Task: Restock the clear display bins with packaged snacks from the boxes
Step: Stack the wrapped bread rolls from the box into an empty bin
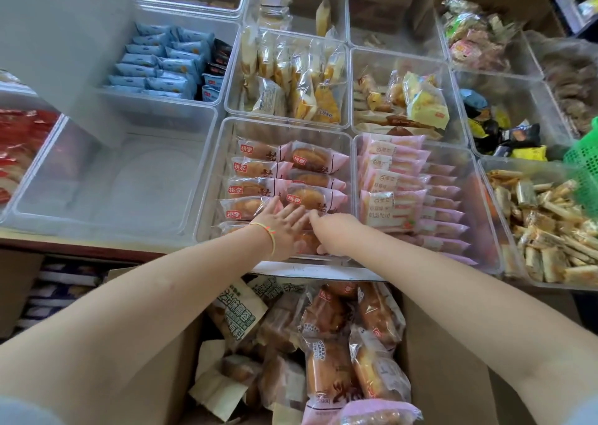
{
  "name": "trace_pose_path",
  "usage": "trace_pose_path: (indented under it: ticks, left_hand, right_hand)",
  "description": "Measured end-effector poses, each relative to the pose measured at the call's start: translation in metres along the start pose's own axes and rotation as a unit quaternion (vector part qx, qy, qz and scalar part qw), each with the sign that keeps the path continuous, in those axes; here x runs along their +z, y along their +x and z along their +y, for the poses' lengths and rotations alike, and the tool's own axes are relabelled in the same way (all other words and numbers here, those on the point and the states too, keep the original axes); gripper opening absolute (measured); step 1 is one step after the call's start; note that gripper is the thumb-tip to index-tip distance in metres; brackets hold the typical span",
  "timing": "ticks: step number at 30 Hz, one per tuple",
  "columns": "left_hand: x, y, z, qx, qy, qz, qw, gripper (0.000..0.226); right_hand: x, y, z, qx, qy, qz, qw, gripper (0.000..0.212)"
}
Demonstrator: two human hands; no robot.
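Observation:
A clear bin (207, 178) in the front row holds two rows of pink-wrapped cake packets (310, 159) with red labels. My left hand (284, 227) lies flat with straight fingers on the nearest packets in that bin. Right beside it, my right hand (333, 233) reaches in with fingers curled down onto a packet (305, 242) at the bin's near edge; whether it grips the packet is hidden. Below my arms an open cardboard box (437, 343) holds several more wrapped cakes (326, 369).
An empty clear bin (123, 178) stands to the left of the cake bin. To the right, a bin of pink toast packets (398, 182) and one of stick snacks (550, 230). Further bins of snacks fill the back rows. A green basket (582, 162) sits at the right edge.

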State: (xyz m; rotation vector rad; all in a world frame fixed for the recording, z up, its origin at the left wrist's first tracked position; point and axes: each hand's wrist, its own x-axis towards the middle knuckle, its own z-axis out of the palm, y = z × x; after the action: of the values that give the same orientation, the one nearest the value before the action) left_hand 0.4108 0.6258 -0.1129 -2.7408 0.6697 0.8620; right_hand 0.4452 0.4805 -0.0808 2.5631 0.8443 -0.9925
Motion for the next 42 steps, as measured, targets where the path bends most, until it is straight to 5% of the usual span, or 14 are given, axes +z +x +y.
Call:
trace_pose_path:
  ticks: [4, 6, 9, 11, 15, 26, 37, 42]
  left_hand:
    - [-0.007, 0.007, -0.004, -0.011, -0.015, -0.044, 0.999, 0.070]
    - [-0.014, 0.008, -0.006, 0.012, -0.013, -0.007, 1.000, 0.068]
    - [-0.025, -0.002, -0.026, 0.047, -0.043, 0.122, 0.990, 0.061]
    - [-0.024, -0.008, -0.055, 0.033, -0.056, 0.168, 0.984, 0.069]
    - [-0.006, -0.003, -0.109, -0.049, -0.013, 0.133, 0.990, 0.092]
    - [0.029, 0.045, -0.103, -0.117, -0.126, 0.158, 0.972, 0.075]
    - [0.019, 0.050, -0.105, -0.126, -0.109, 0.104, 0.981, 0.079]
    - [-0.032, 0.013, -0.094, -0.130, -0.187, 0.137, 0.964, 0.060]
  right_hand:
    - [-0.007, 0.012, 0.000, -0.011, -0.002, -0.030, 0.999, 0.089]
    - [-0.015, 0.013, 0.002, -0.007, -0.008, -0.043, 0.999, 0.084]
    - [-0.033, 0.012, 0.011, -0.010, -0.015, 0.065, 0.998, 0.065]
    - [-0.039, 0.016, 0.017, -0.007, -0.005, 0.160, 0.987, 0.075]
    - [-0.030, 0.037, 0.021, -0.010, -0.001, 0.146, 0.989, 0.106]
    - [-0.009, 0.111, 0.010, 0.041, 0.120, 0.241, 0.962, 0.094]
    - [-0.022, 0.119, 0.015, 0.037, 0.118, 0.177, 0.977, 0.100]
    - [-0.058, 0.069, 0.005, 0.013, 0.224, 0.212, 0.951, 0.061]
